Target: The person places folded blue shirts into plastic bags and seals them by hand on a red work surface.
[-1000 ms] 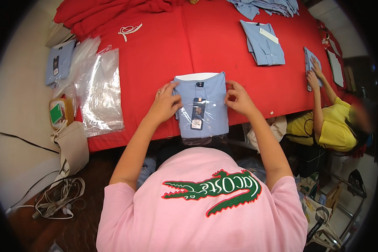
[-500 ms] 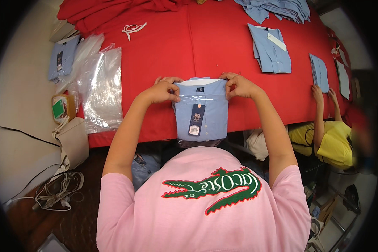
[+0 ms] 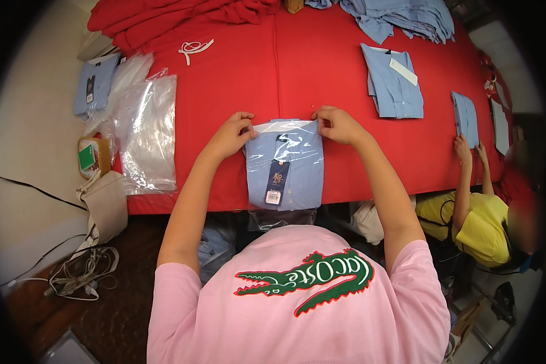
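**Folded blue shirt in clear bag, both hands pinching the far corners**

Folded light-blue shirt (image 3: 309,161) lies button side up in a clear plastic bag (image 3: 283,219), collar end away from the wearer. Dark hang tag (image 3: 274,182) sits on its front, slightly slanted. Near end reaches the table edge; a slack tail of film hangs past it.

Doing this well, my read: match grip height left and right, pull evenly, square the film to the collar. Light pinch only, since thin film should stretch or tear if one side gets yanked. Watch the tag for skew and the collar for creasing. Glare hides the film's far edge, so check it by feel.

Shirt is between the hands, mostly nearer the body than the fingertips. Left hand (image 3: 232,136): thumb and fingers narrow, pinching at the far left corner. Right hand (image 3: 340,124): same narrow pinch at the far right corner. Can't tell if either has film alone or film plus fabric.

Further out, on the red-covered table (image 3: 224,85): clear bags (image 3: 148,133) left of the left hand, another folded shirt with a dark tag (image 3: 96,82) beyond them. Right side: folded shirt with a white strip (image 3: 394,82), well apart from the right hand. Past that, a co-worker's hands (image 3: 463,151) at the near end of one more blue garment (image 3: 465,118).
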